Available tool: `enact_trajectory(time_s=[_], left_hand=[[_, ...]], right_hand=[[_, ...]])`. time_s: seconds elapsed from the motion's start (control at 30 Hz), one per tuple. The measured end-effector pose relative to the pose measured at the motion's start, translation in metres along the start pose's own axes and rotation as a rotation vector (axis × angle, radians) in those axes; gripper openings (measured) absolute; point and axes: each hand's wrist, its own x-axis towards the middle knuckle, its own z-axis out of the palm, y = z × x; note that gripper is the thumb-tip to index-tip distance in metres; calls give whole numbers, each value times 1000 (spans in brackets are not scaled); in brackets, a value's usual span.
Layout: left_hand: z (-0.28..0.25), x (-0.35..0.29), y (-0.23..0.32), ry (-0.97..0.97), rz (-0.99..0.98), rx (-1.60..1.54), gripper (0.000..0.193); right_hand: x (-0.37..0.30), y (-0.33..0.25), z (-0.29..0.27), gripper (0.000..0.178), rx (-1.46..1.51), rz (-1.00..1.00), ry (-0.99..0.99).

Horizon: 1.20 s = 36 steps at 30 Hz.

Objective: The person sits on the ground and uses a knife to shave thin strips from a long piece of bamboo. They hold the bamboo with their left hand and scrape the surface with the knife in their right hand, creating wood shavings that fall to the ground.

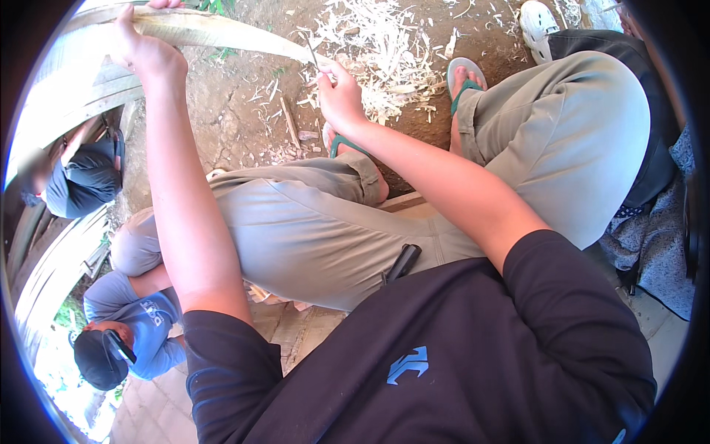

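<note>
A long, pale, curved strip of wood or bamboo runs across the top left and tapers toward the right. My left hand grips its wider part, thumb on the near side and fingertips showing past the far edge. At the tapered end, my right hand is closed around a thin dark blade-like tool, which sticks up out of the fist against the strip. The tool's handle is hidden in my fingers. Both arms are stretched forward over my legs.
Pale shavings are heaped on the dirt floor, around my sandalled feet. A narrow wood piece lies nearby. At left sit a person in a blue shirt and another in dark clothes. A person's dark-trousered leg is close on my right.
</note>
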Motion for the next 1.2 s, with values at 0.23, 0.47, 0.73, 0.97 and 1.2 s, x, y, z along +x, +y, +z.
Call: enact_trajectory(time_s=[0.23, 0.47, 0.73, 0.97, 1.2], left_hand=[[21, -23, 16, 10, -33, 16, 50], [13, -20, 10, 9, -59, -9, 50], [5, -8, 8, 58, -38, -11, 46], [-30, -6, 9, 69, -60, -86, 37], [-26, -24, 13, 82, -49, -53, 39]], right_hand=[[2, 5, 3, 21, -6, -62, 151], [7, 10, -9, 20, -99, -71, 170], [9, 38, 4, 20, -201, -96, 309], [-1, 22, 10, 20, -92, -121, 105], [7, 8, 15, 23, -26, -60, -27]])
